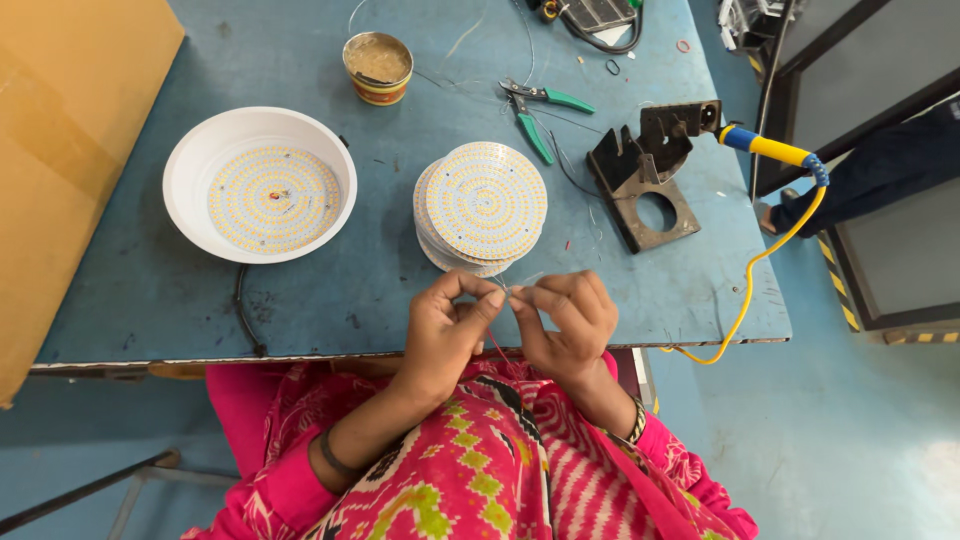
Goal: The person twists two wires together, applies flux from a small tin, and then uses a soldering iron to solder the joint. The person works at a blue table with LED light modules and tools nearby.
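Fingertips of left hand point(443, 325) and right hand point(567, 320) pinched together on thin wire point(497, 345).

Wire held between both hands at near table point(150, 290) edge, just below stack of round LED boards point(482, 205). Farther left, white lamp housing point(259, 184); beyond, green-handled cutters point(538, 112), soldering iron stand point(648, 170), small tin point(377, 66).

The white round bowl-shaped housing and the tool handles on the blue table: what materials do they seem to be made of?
White round bowl-shaped housing: probably plastic or painted metal; smooth, matte, even white wall. Green handles of the small cutters: likely soft plastic sleeves, uniformly coloured over grey metal jaws. Blue table: apparently a painted surface, scuffed and stained.
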